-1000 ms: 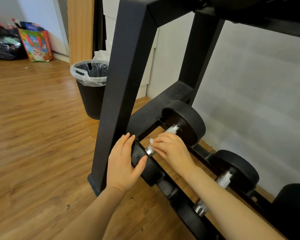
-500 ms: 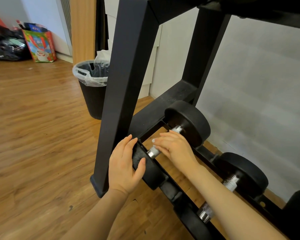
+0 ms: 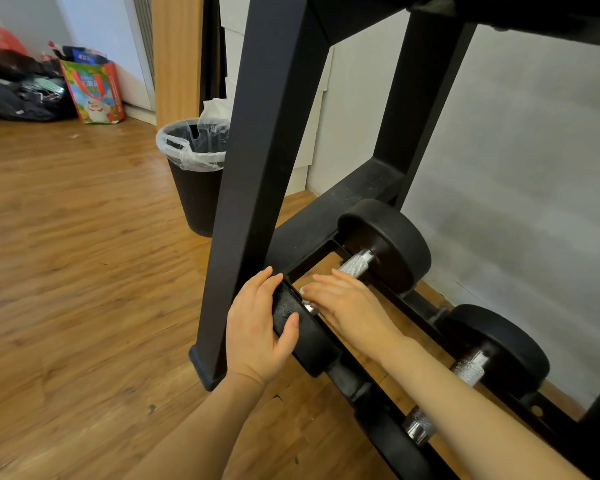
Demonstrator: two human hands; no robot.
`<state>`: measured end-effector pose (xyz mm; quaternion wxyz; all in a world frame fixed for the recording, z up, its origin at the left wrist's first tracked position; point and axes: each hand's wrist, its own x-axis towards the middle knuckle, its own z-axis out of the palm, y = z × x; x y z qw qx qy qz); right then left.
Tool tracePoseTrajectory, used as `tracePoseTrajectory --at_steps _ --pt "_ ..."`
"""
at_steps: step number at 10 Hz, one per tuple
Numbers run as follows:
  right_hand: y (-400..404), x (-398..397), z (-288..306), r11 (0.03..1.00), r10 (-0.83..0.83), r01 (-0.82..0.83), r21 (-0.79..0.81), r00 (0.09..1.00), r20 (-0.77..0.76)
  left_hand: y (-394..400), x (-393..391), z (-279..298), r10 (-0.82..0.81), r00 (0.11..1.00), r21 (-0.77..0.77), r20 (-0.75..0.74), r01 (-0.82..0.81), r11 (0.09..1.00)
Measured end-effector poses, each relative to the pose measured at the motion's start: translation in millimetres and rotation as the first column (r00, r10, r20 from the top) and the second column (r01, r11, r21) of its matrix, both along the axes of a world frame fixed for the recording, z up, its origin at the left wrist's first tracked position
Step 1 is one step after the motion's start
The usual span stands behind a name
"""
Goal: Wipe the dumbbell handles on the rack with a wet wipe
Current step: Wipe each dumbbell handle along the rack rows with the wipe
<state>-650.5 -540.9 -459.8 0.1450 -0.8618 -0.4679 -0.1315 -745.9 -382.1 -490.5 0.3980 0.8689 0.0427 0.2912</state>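
Observation:
A black dumbbell rack (image 3: 257, 168) stands on the wood floor, its lowest rail carrying black dumbbells. My left hand (image 3: 257, 327) grips the near head (image 3: 291, 317) of the first dumbbell. My right hand (image 3: 347, 303) is wrapped over the near half of that dumbbell's knurled steel handle (image 3: 355, 263). A sliver of white shows at my right fingertips; the wet wipe itself is hidden under the hand. The far head (image 3: 392, 244) rests on the back rail. To the right, a second dumbbell's handle (image 3: 468, 368) is partly crossed by my right forearm.
A black bin (image 3: 194, 174) lined with a clear bag stands just left of the rack's leg. A colourful paper bag (image 3: 94, 91) and dark bags (image 3: 18, 95) sit against the far wall. A grey wall runs behind the rack.
My right hand has slid down the handle toward the near head, baring more of the knurled steel at the far end. The left hand stays on the near head.

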Motion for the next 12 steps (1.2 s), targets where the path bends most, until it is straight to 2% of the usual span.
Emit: tracePoseTrajectory --at_steps 1,2,3,4,5,6,7,8,9,11,12 --pt "-9 3 1 0.998 -0.062 0.061 0.012 0.997 0.055 -1 0 1 0.002 1.0 -0.011 0.005 -0.002 1.0" --pt "-12 -5 -1 0.974 -0.17 0.165 0.158 0.985 0.02 -2 -1 1 0.007 1.0 -0.014 0.008 -0.006 1.0" --pt "-2 -24 -7 0.981 -0.086 0.085 0.174 0.996 -0.003 -1 -2 1 0.008 1.0 -0.005 0.008 -0.008 1.0" --pt "-2 -25 -12 0.988 -0.081 0.083 0.127 0.996 -0.021 -2 -2 1 0.01 1.0 0.0 -0.004 -0.01 1.0" --pt "-10 -21 -12 0.971 -0.153 0.177 0.158 0.977 -0.149 -2 -2 2 0.017 1.0 -0.004 -0.016 -0.017 1.0" --pt "-11 -26 -10 0.973 -0.121 0.169 0.159 0.954 -0.274 -2 -2 3 0.019 1.0 0.003 -0.023 -0.019 1.0" --pt "-12 -26 -7 0.951 -0.093 0.213 0.224 0.887 -0.452 -3 -3 4 0.022 0.999 -0.002 -0.032 -0.022 1.0" --pt "-9 -27 -5 0.914 -0.085 0.279 0.295 0.841 -0.534 -2 -3 3 0.02 0.999 0.0 -0.032 -0.02 1.0" --pt "-4 -27 -10 0.912 -0.12 0.288 0.291 0.868 -0.482 -2 -2 2 0.023 0.999 -0.001 -0.035 -0.023 1.0" --pt "-7 -23 -9 0.827 -0.052 0.372 0.421 0.796 -0.603 -2 -2 3 0.012 1.0 0.008 -0.012 -0.012 1.0" --pt "-9 -23 -11 0.851 -0.097 0.35 0.392 0.838 -0.537 -1 -2 3 0.01 1.0 0.008 -0.008 -0.01 1.0"
